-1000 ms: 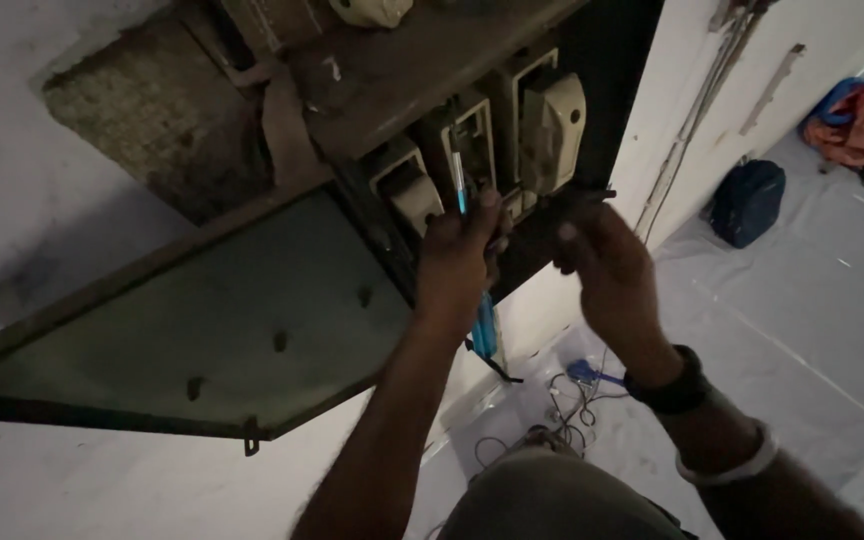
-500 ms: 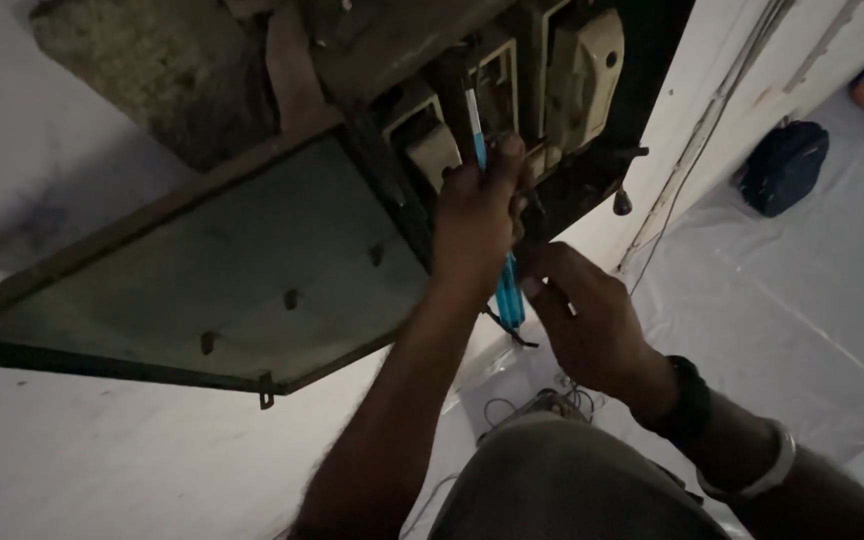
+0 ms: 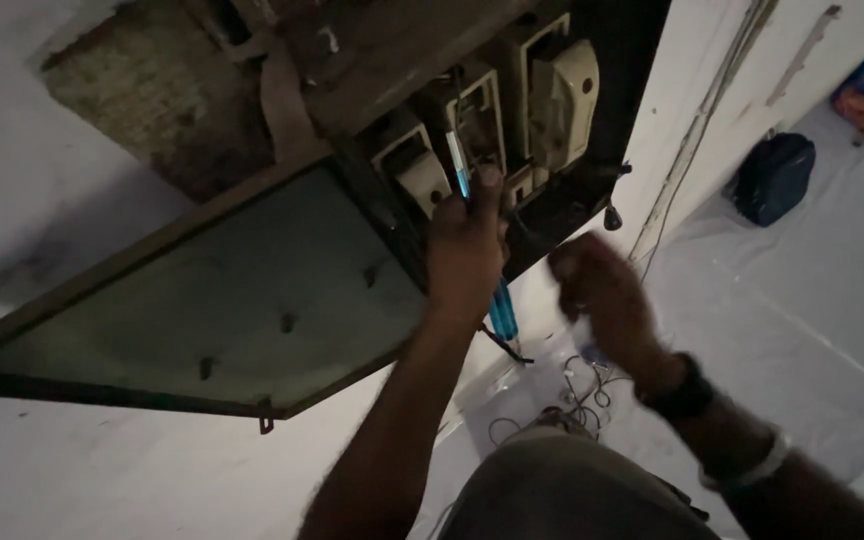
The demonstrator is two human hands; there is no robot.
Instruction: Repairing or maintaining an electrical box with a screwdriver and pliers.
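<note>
Your left hand (image 3: 464,250) grips the blue screwdriver (image 3: 460,172) at the fuse holders (image 3: 512,110); your right hand (image 3: 597,285), blurred, looks loosely closed on nothing; steady the tip next.

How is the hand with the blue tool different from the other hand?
The left hand is raised to the fuse box and grips a blue screwdriver; the right hand hangs lower, away from the box, and seems to hold nothing. The left hand looks sharp, the right hand blurred. The right wrist wears a dark watch; the left wrist is bare. Both are bare hands reaching upward.
</note>
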